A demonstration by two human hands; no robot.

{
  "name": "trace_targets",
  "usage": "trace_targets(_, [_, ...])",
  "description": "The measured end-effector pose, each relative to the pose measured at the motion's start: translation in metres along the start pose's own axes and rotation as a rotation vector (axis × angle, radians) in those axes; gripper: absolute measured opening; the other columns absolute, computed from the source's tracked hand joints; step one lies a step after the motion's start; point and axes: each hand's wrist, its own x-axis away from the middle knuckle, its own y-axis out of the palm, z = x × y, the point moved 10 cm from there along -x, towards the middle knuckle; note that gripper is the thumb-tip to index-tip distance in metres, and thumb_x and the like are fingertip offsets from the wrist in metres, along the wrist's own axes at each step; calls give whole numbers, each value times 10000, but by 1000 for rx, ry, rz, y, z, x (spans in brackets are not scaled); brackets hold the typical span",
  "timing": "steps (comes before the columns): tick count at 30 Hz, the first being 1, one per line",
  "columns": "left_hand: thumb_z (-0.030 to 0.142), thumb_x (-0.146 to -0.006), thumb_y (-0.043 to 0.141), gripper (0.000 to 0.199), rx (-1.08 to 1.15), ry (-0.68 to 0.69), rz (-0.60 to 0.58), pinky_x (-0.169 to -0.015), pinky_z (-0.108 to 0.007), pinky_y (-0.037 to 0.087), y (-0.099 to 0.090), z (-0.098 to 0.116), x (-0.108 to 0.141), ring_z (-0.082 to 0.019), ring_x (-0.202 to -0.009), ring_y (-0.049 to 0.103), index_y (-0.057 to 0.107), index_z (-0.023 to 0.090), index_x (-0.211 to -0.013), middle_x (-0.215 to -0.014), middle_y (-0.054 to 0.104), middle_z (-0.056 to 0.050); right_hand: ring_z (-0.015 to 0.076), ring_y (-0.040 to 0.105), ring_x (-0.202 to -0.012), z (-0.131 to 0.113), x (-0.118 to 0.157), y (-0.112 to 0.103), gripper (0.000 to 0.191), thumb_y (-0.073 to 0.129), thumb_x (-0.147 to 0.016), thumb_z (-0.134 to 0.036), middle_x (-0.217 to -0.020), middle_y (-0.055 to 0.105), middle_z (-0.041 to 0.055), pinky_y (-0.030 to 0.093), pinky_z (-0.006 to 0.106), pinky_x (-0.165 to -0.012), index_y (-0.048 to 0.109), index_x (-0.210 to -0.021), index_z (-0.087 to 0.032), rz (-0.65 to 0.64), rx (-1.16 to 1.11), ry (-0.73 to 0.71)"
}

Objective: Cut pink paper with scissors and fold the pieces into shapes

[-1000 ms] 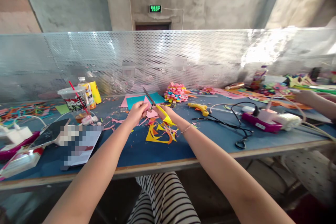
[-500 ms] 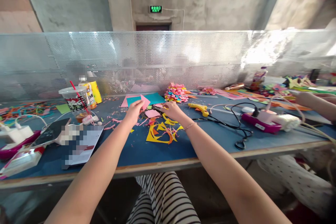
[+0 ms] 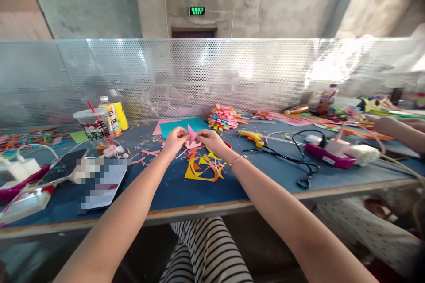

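Observation:
Between both hands stands a small piece of pink paper (image 3: 191, 134), which looks folded to a point at the top. My left hand (image 3: 175, 139) pinches its left side, and my right hand (image 3: 210, 140) pinches the right side, fingers closed. Just behind lies a teal sheet (image 3: 186, 124) over a larger pink sheet (image 3: 157, 128). Below the hands are yellow paper offcuts (image 3: 199, 174) and thin pink scraps. Beside my right hand, a bit of a red loop (image 3: 228, 145) shows; the rest is hidden.
A bundle of pink paper curls (image 3: 223, 117) and a yellow glue gun (image 3: 251, 137) sit to the right, with black cables and a purple power strip (image 3: 328, 157). At left stand a plastic cup (image 3: 94, 130), a bottle and a phone. A co-worker's hands (image 3: 395, 126) are far right.
My right hand has left the dark scissors-like tool and come to the paper's right edge. The paper in my left hand has turned and now appears narrower, held by both hands.

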Motion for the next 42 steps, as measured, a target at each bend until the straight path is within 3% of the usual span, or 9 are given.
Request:
trace_targets(6, [377, -627, 634, 338, 74, -57, -129, -634, -272, 461, 21, -2, 8, -125, -653, 575, 509, 172, -865, -764, 602, -40, 75, 468, -525, -3, 0, 0, 196, 536, -676, -317, -602, 549, -3, 365, 196, -508, 603, -701, -134, -8, 10, -17])
trace_targets(12, [395, -633, 626, 316, 153, -142, -95, -637, -292, 479, 21, -9, 9, -121, -594, 578, 518, 166, -821, -706, 593, -22, 75, 454, -526, -11, 3, 7, 205, 524, -696, -320, -620, 564, 2, 334, 194, -493, 618, -704, -138, -21, 102, -86])
trace_targets(18, [344, -626, 640, 280, 256, -175, -77, -636, -296, 493, 17, -4, 11, -129, -624, 588, 525, 164, -807, -698, 591, -20, 93, 495, -588, -16, 2, 7, 214, 541, -696, -345, -662, 584, 12, 369, 206, -539, 622, -719, -149, -29, 52, -113])
trace_targets(27, [144, -612, 559, 190, 292, -197, 5, -584, -276, 490, 8, -3, 8, -126, -601, 576, 552, 156, -802, -677, 594, -14, 90, 522, -551, 3, -1, -14, 113, 506, -693, -269, -580, 520, -22, 411, 197, -510, 490, -665, -161, 95, -95, 49])
trace_targets(36, [86, -556, 589, 334, 243, -72, -125, -678, -271, 465, 20, -2, 7, -148, -741, 590, 590, 142, -885, -869, 637, -55, 88, 516, -576, -12, 5, 2, 158, 550, -638, -233, -681, 495, -32, 447, 208, -504, 479, -763, -167, 21, -122, 36])
trace_targets(42, [80, -529, 607, 321, 400, -183, -176, -693, -261, 459, 27, -10, 6, -131, -701, 588, 614, 120, -848, -823, 648, -55, 79, 512, -576, 5, 2, 0, 155, 569, -603, -208, -640, 509, -33, 444, 218, -564, 534, -745, -157, 43, -377, 141])
